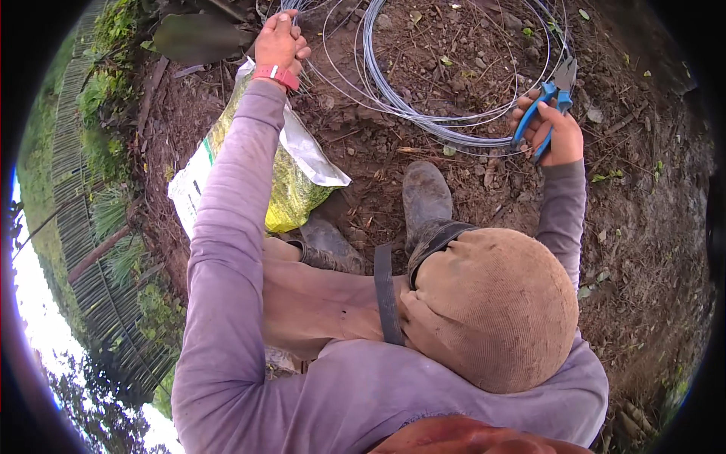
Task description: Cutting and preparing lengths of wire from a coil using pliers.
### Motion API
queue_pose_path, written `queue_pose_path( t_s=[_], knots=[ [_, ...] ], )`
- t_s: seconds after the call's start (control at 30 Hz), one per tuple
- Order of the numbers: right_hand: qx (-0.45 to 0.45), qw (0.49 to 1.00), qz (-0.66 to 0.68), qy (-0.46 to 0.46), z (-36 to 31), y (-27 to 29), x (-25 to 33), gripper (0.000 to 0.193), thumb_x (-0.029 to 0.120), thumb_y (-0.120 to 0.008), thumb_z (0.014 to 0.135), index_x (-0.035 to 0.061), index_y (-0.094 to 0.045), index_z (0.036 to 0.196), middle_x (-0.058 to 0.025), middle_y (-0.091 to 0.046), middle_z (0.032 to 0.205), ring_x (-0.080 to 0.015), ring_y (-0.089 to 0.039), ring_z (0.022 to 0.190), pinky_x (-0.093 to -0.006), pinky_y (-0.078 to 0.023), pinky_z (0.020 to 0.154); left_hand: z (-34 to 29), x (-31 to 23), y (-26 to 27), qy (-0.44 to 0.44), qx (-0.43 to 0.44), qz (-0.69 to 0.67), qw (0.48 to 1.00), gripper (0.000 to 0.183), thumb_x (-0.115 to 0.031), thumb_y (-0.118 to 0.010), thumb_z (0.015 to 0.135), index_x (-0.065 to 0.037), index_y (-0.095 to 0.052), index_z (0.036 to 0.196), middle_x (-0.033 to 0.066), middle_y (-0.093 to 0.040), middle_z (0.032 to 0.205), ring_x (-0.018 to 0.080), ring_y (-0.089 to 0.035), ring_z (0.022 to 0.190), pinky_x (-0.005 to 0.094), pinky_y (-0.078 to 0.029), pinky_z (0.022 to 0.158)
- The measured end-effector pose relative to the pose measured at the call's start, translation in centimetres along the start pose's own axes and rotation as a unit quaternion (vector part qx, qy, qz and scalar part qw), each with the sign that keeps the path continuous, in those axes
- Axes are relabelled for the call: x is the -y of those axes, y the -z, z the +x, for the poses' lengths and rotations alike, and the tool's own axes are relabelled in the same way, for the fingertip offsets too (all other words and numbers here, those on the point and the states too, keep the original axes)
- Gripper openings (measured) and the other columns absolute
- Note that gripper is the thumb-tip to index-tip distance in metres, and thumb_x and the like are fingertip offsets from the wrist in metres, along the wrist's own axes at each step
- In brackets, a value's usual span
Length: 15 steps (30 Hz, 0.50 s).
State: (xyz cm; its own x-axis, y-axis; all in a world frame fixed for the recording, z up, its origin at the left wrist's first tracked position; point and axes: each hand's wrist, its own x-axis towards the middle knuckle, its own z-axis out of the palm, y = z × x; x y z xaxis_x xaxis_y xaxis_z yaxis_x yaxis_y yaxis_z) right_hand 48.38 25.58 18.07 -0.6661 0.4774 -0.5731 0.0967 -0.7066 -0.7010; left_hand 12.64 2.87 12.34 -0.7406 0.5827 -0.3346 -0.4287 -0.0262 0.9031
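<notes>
At the top, my left hand [280,43], with a red watch on the wrist, is closed with its fingertips on thin grey wire [296,4] that runs to the upper edge. My right hand [558,136] grips pliers [543,113] with blue handles. Their metal jaws point up and away from me, and the handles are a little apart. A large loose coil of grey wire [408,113] lies on the ground between my hands, its near right side passing by the pliers' handles. Part of the coil is cut off by the upper edge.
A yellow and white woven sack [299,189] lies beside my left forearm. My boots [426,195] stand on brown soil [484,189] with stones and twigs. My knee, in tan cloth [491,310], rises in front of me. Green plants and a slatted fence [72,189] are at the left.
</notes>
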Motion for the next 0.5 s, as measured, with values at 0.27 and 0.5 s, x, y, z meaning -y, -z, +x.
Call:
queue_pose_path(
  t_s=[0.27,0.5],
  knots=[
    [-0.025,0.831,-0.552,0.069,1.6,-1.2,-2.7,0.039,0.024,-0.057,0.087,-0.0015,-0.049,0.115,-0.0156,-0.064,0.095,-0.0236,-0.063,0.084,-0.0357,-0.049,0.072,0.2,-2.2,-5.0,0.034,0.04,-0.072,0.996,0.016,-0.029,-0.048,0.095,-0.015,-0.05,0.103,-0.0028,-0.037,0.062,0.0074,-0.033,0.046,0.0206,-0.028,0.038],
    [-0.144,0.626,-0.762,0.083,3.8,5.6,-1.8,0.05,0.03,-0.056,0.085,0.0003,-0.044,0.124,-0.0222,-0.058,0.11,-0.0357,-0.055,0.105,-0.0403,-0.043,0.09,2.7,-8.7,-0.8,0.025,0.017,0.159,0.987,0.016,-0.025,-0.046,0.095,-0.012,-0.054,0.1,-0.0055,-0.039,0.061,0.0052,-0.031,0.043,0.0192,-0.024,0.035]
  ],
)
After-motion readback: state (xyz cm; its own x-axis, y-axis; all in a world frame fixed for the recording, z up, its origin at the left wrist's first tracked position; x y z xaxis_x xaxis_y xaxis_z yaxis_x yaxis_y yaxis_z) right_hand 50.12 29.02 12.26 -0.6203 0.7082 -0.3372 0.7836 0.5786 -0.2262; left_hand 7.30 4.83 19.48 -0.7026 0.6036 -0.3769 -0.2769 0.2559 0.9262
